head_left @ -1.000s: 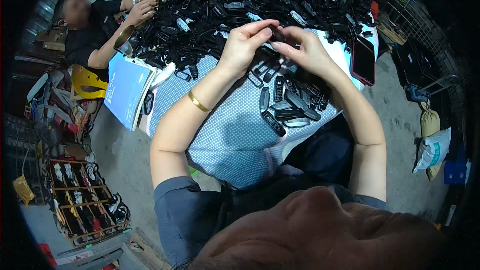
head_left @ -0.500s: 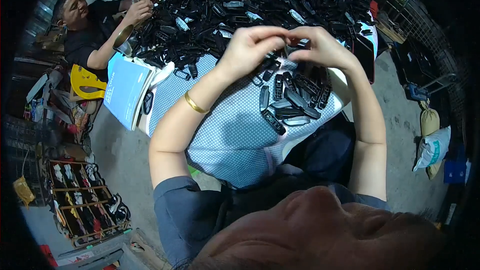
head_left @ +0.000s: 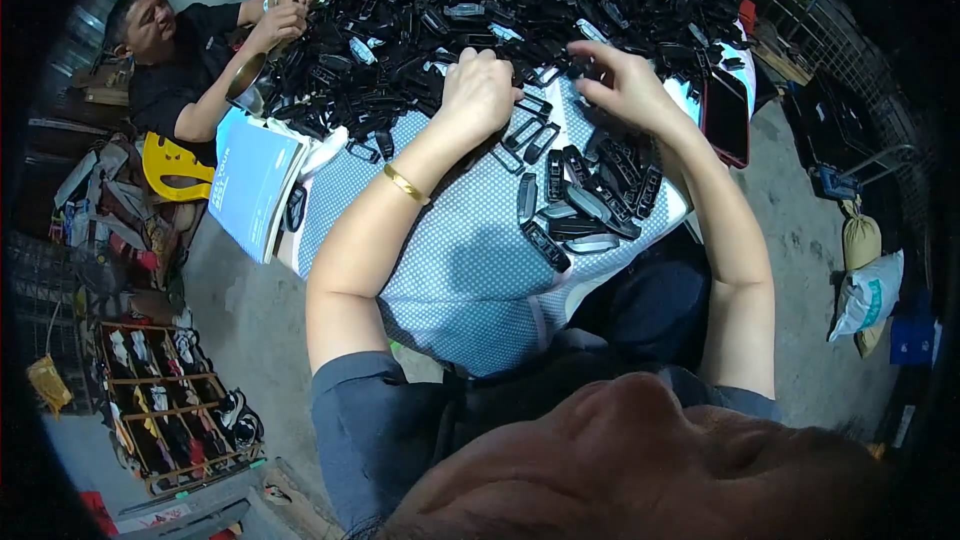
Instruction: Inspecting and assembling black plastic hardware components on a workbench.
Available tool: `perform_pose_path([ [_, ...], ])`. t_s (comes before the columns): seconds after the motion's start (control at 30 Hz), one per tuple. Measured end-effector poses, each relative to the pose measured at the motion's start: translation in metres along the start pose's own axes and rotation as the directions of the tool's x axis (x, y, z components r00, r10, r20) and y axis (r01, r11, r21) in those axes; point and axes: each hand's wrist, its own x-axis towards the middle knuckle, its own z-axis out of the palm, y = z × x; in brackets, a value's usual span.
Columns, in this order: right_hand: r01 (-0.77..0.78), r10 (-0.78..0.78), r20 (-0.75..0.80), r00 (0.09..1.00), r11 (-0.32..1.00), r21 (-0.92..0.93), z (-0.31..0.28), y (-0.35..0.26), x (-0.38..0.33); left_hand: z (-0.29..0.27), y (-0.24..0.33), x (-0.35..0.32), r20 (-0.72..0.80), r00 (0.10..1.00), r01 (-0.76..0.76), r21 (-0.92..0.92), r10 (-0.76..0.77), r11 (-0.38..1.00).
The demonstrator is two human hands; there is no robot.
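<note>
A wide heap of small black oblong plastic parts [head_left: 400, 0] covers the far side of the table. My left hand [head_left: 478, 92] is closed at the heap's near edge, its fingers curled down; what they hold, if anything, is hidden. To the right, my right hand [head_left: 628, 90] hovers by the heap with thumb and forefinger apart, and no held part can be made out. Several black oblong frames [head_left: 530, 130] lie just below my left hand. Nearer me, a smaller cluster of grey-topped black parts [head_left: 590, 200] rests on the dotted cloth [head_left: 450, 230].
At the far left a co-worker [head_left: 190, 60] handles something at the heap's edge, beside a metal cup [head_left: 248, 85]. A blue booklet [head_left: 255, 180] lies at the table's left edge, near a yellow stool [head_left: 170, 165]. A dark phone [head_left: 725, 120] lies at the right edge.
My hands, fingertips together before, have moved apart. The left has dropped onto the heap's edge and curled; the right has opened. The frames beneath now show more fully.
</note>
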Motion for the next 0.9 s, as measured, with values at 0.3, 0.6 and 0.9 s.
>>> perform_pose_path([
  [0.3, -0.288, 0.354, 0.144, 0.924, 0.398, 0.871, -0.009, -0.024, 0.005, -0.016, 0.002, -0.001, -0.049, 0.997, 0.009, -0.704, -0.062, 0.71],
  [0.6, -0.342, 0.38, 0.184, 0.907, 0.405, 0.848, 0.003, -0.037, -0.001, -0.012, 0.022, -0.007, 0.164, 0.978, 0.139, -0.972, -0.126, -0.187],
  [0.9, -0.203, 0.275, 0.058, 0.96, 0.535, 0.82, 0.008, -0.036, -0.004, -0.01, 0.001, -0.003, 0.2, 0.979, 0.203, -0.972, 0.038, -0.115],
])
